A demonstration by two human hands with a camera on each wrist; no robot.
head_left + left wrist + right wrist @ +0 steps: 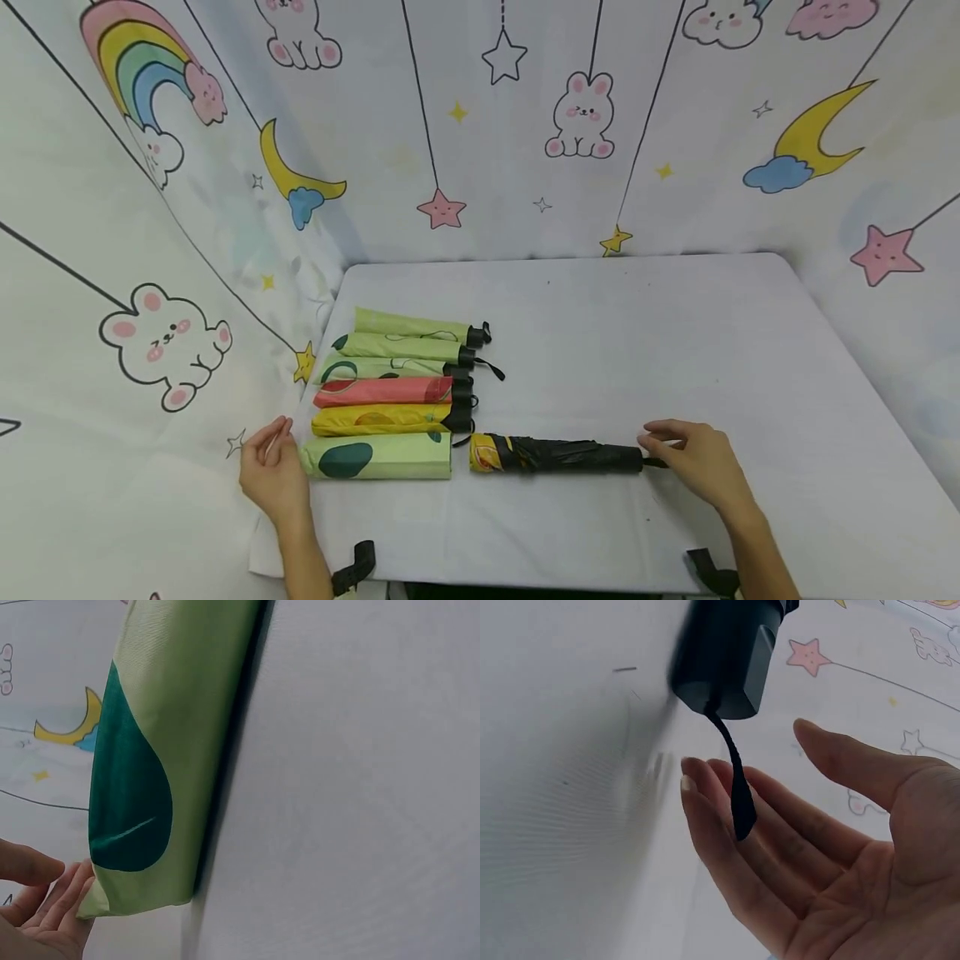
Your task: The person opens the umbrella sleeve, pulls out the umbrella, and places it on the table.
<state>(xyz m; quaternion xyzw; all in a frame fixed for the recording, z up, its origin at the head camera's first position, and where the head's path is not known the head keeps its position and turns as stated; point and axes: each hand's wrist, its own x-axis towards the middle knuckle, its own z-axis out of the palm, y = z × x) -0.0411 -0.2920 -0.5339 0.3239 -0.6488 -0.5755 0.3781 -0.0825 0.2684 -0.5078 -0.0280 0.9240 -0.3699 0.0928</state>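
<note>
A folded umbrella [570,455], black with a yellow patterned left end, lies on the table. My right hand [693,462] is at its right end, fingers loosely bent and thumb apart. In the right wrist view, the black strap [739,802] hangs from the handle [727,660] in front of those fingers, not pinched. Left of that umbrella lies a light green one [416,457] with a dark green patch; no handle shows on it. My left hand [276,471] is at its left end. In the left wrist view, the fingertips [84,874] meet the fabric corner, the thumb standing apart.
Above the light green umbrella lie a yellow umbrella [405,419], a red umbrella [390,392] and several green ones [405,346], black handles pointing right. The white table [637,333] meets a patterned cloth [487,167] at the back and left.
</note>
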